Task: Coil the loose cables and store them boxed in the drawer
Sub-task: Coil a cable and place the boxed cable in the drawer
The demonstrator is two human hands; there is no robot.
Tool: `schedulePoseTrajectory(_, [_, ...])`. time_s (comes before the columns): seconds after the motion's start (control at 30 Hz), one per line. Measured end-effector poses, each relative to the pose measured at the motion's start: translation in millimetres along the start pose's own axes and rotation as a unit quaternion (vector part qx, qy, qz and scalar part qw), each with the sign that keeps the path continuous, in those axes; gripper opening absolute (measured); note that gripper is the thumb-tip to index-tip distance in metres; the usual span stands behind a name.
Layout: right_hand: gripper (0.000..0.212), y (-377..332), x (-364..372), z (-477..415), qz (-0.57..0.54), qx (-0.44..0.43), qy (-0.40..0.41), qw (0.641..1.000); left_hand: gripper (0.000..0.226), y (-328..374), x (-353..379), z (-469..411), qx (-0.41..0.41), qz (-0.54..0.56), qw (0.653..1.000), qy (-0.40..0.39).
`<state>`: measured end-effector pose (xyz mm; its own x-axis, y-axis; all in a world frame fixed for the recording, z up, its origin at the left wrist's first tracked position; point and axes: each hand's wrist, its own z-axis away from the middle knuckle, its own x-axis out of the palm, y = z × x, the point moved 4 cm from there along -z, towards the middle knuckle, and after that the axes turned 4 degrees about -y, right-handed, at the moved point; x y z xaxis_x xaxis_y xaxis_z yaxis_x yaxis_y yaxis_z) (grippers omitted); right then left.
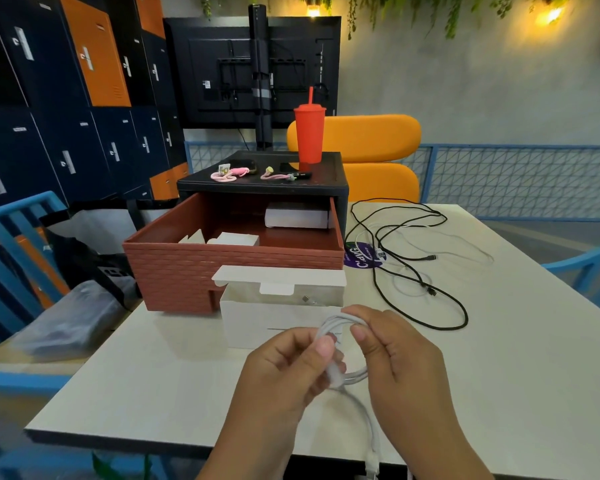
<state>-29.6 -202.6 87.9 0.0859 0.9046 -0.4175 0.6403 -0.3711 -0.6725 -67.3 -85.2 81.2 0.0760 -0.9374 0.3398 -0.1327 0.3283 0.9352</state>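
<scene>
Your left hand [284, 368] has its fingers [323, 348] curled in, with the thumb pressed on the left side of the white cable [340, 322] coil. Your right hand [399, 362] pinches the loops at the right between thumb and forefinger, and its other fingers are curled behind. The coil sits between both hands at the near middle of the bench [153, 393]. Its loose tail hangs past the near edge.

Just beyond the coil stands an open white box [257, 323] with its lid flap up, touching the front of the pulled-out brick-patterned drawer [222, 271]. A closed white box [297, 214] lies at the drawer's far right. A black cable [413, 237] sprawls uncoiled on the right of the bench.
</scene>
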Motion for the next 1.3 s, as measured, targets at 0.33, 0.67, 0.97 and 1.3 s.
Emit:
schedulePoseTrajectory(0.33, [0.034,1.1,8.9,-2.2,-0.039,-0.011,-0.165,0.985,0.024,-1.3,-12.1,-2.9,-0.087,0.001,0.995,-0.044])
schedulePoseTrajectory(0.67, [0.010,7.1,-11.6,-6.8,-0.109,0.071,-0.132,0.983,0.031,3.8,-14.7,-8.3,-0.115,0.295,0.946,-0.068])
schedulePoseTrajectory(0.97, [0.031,34.4,-33.9,-2.8,0.042,0.154,-0.136,0.978,0.045,7.8,-28.4,-15.3,0.025,0.294,0.950,-0.100])
schedulePoseTrajectory(1.3, [0.022,13.5,-23.3,-3.3,0.049,-0.002,-0.197,0.979,0.043,15.9,-14.9,-7.1,0.138,0.187,0.970,-0.077])
